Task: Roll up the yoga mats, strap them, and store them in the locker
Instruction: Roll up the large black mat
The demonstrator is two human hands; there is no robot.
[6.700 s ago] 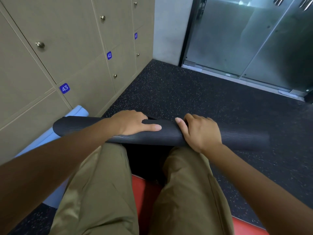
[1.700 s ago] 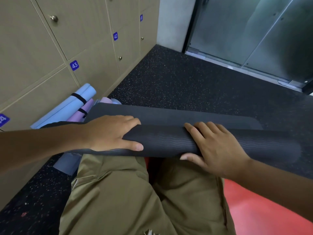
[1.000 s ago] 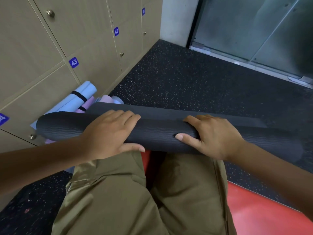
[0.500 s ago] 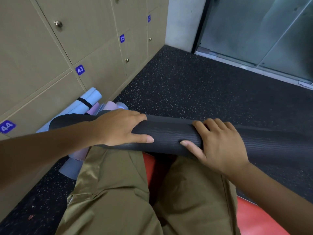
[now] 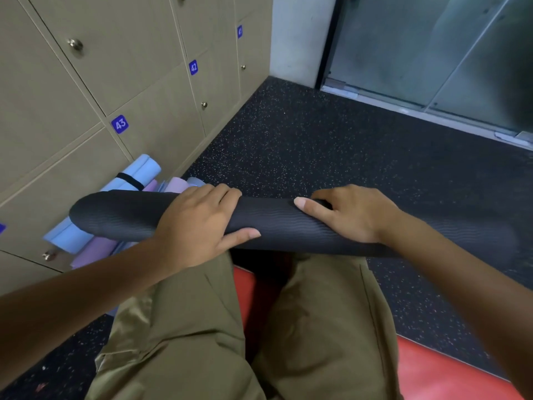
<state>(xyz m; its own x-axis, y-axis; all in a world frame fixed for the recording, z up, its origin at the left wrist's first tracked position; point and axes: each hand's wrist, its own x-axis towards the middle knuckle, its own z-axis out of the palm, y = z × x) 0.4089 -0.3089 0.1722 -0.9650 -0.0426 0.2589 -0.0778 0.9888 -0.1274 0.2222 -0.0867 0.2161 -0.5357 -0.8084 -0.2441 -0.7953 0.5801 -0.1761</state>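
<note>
Black mat [image 5: 288, 226] was now fully rolled, flap gone; left hand [image 5: 199, 226] and right hand [image 5: 352, 215] gripped it, ready for strapping.

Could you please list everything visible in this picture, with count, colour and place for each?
Black ribbed rolled yoga mat: one, black, across the person's knees.
Light blue rolled mat with black strap: one, on the floor by the lockers.
Pale purple rolled mat: at least one, beside the blue one, partly hidden.
Tan locker doors: several, blue number tags 41 to 43, left wall.
Dark speckled rubber floor: one, centre.
Frosted glass doors: upper right.
Red pad: one, under the person.
Olive trousers: one pair, bottom centre.
Left hand: curled over the black mat.
Right hand: grips the black mat.
</note>
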